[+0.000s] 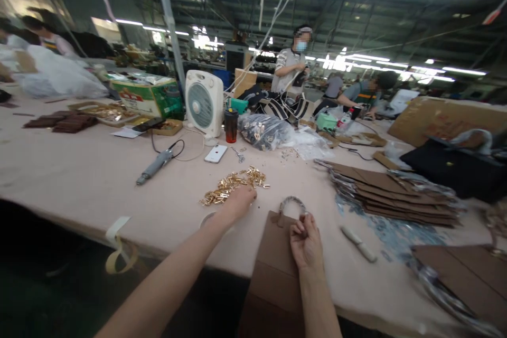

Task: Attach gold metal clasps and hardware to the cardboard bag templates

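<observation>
A brown bag panel (273, 256) hangs over the table's front edge, with a looped handle (292, 199) wrapped in clear film at its top. My right hand (308, 243) is closed beside the panel's right edge, its fingertips pinching the handle's right end. On the table lies a loose pile of small gold metal fittings (227, 186). My left hand (242, 200) reaches to the pile's near right side with its fingers curled together; whatever they hold is hidden. Partly behind my left forearm sits a small round dish (208, 218).
A grey electric screwdriver (154, 166), a white phone (216, 153), a box fan (204, 103) and a tumbler (231, 125) stand or lie beyond the pile. Stacked brown panels (396, 193) and a pale marker-like stick (358, 244) are on the right. A co-worker (291, 68) stands across the table.
</observation>
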Demonstrator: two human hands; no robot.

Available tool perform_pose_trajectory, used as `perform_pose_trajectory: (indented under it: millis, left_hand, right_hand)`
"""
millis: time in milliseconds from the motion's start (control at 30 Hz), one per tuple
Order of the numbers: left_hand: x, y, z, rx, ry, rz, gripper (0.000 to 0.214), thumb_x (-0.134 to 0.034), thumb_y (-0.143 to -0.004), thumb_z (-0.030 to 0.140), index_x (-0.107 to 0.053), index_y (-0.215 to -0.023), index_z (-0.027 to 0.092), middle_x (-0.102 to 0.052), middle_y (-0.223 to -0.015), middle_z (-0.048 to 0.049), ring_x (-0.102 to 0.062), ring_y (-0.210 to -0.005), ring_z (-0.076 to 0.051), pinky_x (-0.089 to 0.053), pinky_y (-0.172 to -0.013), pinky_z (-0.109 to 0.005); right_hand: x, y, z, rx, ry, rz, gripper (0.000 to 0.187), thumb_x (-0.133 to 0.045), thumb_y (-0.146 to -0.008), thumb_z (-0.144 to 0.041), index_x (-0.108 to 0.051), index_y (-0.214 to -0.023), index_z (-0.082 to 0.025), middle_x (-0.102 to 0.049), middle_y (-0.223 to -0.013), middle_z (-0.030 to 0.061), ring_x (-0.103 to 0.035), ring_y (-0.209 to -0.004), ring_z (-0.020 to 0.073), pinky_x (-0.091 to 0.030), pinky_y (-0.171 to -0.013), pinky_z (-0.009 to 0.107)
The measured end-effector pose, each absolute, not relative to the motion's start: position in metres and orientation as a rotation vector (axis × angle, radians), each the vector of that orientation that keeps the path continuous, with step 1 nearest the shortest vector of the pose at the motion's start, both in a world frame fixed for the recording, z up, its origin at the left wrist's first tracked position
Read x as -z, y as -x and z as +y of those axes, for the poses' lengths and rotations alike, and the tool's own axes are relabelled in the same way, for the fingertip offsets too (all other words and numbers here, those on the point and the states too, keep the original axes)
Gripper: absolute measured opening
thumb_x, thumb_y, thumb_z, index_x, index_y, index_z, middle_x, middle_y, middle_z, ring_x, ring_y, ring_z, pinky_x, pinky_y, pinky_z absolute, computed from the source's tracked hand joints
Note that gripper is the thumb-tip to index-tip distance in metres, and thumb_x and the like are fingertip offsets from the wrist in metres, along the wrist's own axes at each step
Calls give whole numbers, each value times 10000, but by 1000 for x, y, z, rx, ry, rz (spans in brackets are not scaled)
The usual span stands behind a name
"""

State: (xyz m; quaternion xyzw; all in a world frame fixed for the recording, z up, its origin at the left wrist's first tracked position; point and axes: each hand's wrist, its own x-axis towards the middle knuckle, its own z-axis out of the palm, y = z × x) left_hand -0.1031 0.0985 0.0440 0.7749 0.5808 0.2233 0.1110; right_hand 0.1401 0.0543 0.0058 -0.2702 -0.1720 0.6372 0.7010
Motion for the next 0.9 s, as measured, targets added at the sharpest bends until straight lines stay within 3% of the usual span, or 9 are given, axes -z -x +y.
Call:
perform_pose_trajectory:
  millis: [133, 233, 333, 433, 700, 900]
  left_hand:
    - [-40, 63, 77, -1093, -1932, 1497, 223, -520, -1024, 296, -698, -1099, 184, -712, -1006, -81, -681, -901, -201, -550, -842, -336]
    - [-29, 22, 55, -1408, -1270, 1199, 382, -622, -971, 434, -687, -1254, 186, -730, -963, -58, -695, -790, -163, -578, -751, -291]
    - [-17, -13, 38, -1509, -875, 1020, 418, -749, -876, 467, -725, -1167, 167, -759, -997, -77, -732, -857, -175, -609, -835, -312]
    - [-7, -33, 34, -1560, -661, 899, 415, -809, -829, 449, -706, -1102, 155, -772, -1043, -90, -752, -898, -182, -621, -900, -344]
    - [1, -37, 35, -1622, -692, 923, 339, -796, -850, 420, -707, -1037, 152, -770, -1041, -84, -745, -960, -191, -627, -883, -311]
    - [3, -37, 35, -1638, -720, 958, 333, -774, -868, 427, -707, -1052, 158, -769, -1017, -76, -747, -883, -175, -632, -843, -299]
  right_hand:
    - [-11, -136, 53, -1467, 572, -347, 281, -918, -747, -264, -704, -926, -233, -686, -851, -57, -485, -571, 25, -436, -500, 127]
    - [-11, -133, 50, -1512, 564, -369, 256, -925, -737, -256, -741, -914, -237, -726, -873, -44, -589, -662, 53, -499, -566, 145]
    - [-8, -132, 46, -1576, 581, -420, 202, -907, -757, -263, -769, -902, -236, -777, -1000, -4, -688, -859, 111, -584, -753, 209]
    - [-4, -132, 44, -1629, 591, -453, 156, -869, -793, -257, -791, -926, -233, -792, -1074, 13, -710, -949, 129, -586, -857, 226]
    - [-1, -128, 44, -1611, 632, -530, 138, -870, -766, -215, -807, -888, -209, -802, -1062, 31, -724, -1002, 148, -580, -916, 231]
    - [-1, -127, 44, -1595, 652, -536, 177, -887, -766, -264, -783, -898, -212, -795, -1024, 23, -726, -950, 139, -581, -885, 243]
